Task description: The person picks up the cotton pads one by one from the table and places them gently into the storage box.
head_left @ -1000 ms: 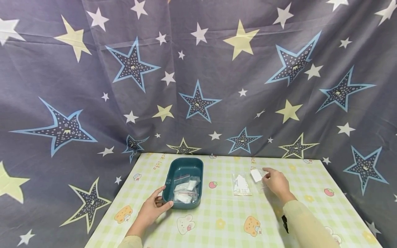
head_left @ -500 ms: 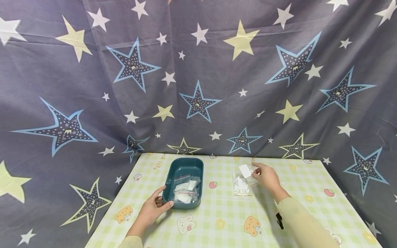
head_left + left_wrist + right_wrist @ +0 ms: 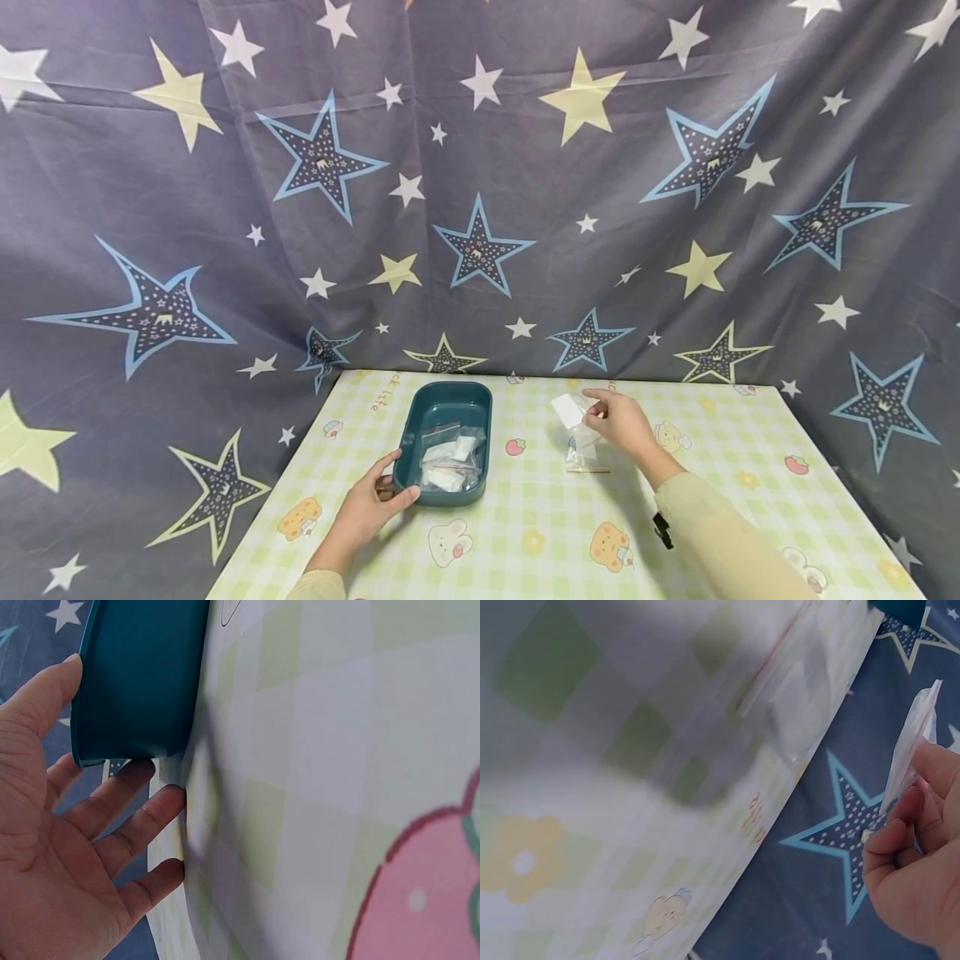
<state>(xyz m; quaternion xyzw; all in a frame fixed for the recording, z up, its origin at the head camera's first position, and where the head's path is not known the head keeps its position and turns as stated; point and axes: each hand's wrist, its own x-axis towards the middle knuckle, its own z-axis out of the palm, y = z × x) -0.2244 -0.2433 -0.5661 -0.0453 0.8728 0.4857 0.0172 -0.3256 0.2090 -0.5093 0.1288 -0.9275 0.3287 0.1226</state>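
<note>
My left hand (image 3: 365,507) rests against the near-left corner of a teal plastic box (image 3: 450,501). In the left wrist view, its thumb touches the rim while the other fingers spread, mostly straight, along the corner and beside it. Inside the box lie several clear zip bags (image 3: 452,451) with white contents. My right hand (image 3: 624,427) pinches a clear zip bag (image 3: 567,410) holding a flat white piece, up off the table. Below it another zip bag (image 3: 588,463) lies on the cloth, partly covered in the head view. The right wrist view shows the pinched bag (image 3: 911,742) edge-on.
The table has a green-and-white checked cloth (image 3: 517,521) with cartoon prints. Behind it hangs a dark curtain (image 3: 480,167) with stars, close along the table's back edge. A black piece (image 3: 663,531) shows at the right sleeve.
My right hand has moved left with the pinched zip bag, lifting it from beside the other bag to above it. My left hand and the box stay put.
</note>
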